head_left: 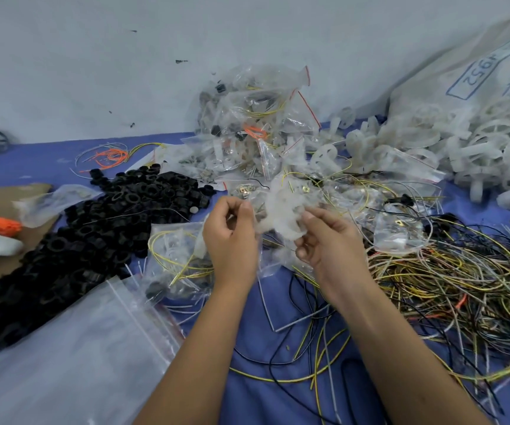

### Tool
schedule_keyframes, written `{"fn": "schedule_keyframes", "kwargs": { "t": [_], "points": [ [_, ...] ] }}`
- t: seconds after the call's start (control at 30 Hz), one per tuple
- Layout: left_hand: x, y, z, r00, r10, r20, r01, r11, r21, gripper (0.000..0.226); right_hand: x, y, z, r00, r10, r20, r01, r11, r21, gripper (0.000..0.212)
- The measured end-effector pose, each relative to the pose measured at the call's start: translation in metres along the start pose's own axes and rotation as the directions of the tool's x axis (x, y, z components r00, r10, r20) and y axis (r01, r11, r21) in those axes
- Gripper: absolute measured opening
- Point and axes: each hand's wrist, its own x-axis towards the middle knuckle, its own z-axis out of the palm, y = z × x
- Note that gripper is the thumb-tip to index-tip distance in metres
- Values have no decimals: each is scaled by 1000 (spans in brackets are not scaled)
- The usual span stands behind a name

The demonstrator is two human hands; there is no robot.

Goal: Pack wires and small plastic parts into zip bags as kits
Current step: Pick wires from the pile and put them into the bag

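While gripped by both hands, zip bag [278,213] with white part.

Centre of the desk [266,394]: both hands, left hand [230,237] and right hand [328,240], meeting on a small zip bag [281,213]. Behind them, against the wall [94,56]: heap of filled zip bags [256,124]. Left: pile of ring parts [94,228], stack of empty zip bags [72,348] in front of it. Right: tangle of wires [449,280]. Far right, behind the wires: heap of wheel parts [477,148].
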Motion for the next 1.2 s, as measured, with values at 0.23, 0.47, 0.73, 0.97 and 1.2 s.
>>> {"fn": "schedule_keyframes", "kwargs": {
  "t": [0.23,0.47,0.73,0.97,1.2],
  "points": [
    [12,11,-10,982,113,149,-140,973,183,25,2,14,-7,980,-197,25,182,841,-510,20],
    [33,38,-26,863,-90,497,-67,955,288,25,0,19,-7,927,-365,90,298,569,-766,10],
    [40,61,-31,782,-128,610,7,980,197,22,-7,17,0,924,-265,275,382,625,-681,5],
    [34,60,-24,745,-140,652,-12,975,223,20,-6,20,-1,878,-160,451,422,703,-572,15],
    [30,61,-20,758,-128,639,34,987,158,22,-10,23,4,855,-125,503,403,770,-494,32]
  ]
}}
